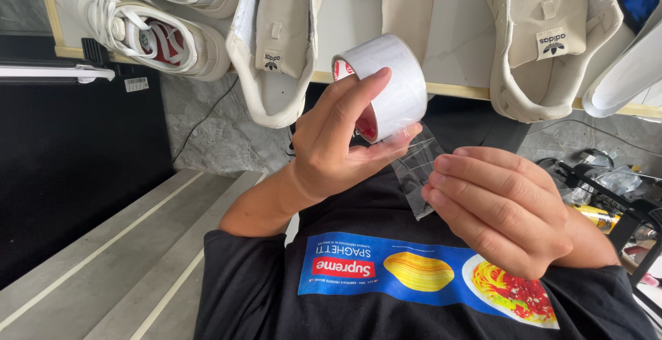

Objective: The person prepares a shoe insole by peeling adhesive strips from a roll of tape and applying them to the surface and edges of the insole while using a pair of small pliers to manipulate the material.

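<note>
below table edge, left hand (331,148) grip holds clear tape roll (385,86); right hand (498,209) pinches tape strip (416,167).

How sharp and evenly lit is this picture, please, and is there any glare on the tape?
Head view: soft, even light, no hard shadows; left hand, right hand and tape roll all sharp; the clear strip between them catches faint white reflections; the white shoes look bright, the far left very dark.

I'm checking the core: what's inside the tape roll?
Red inner lining shows in the tape roll; the left hand covers the rest. The right hand pinches the tape strip.
</note>
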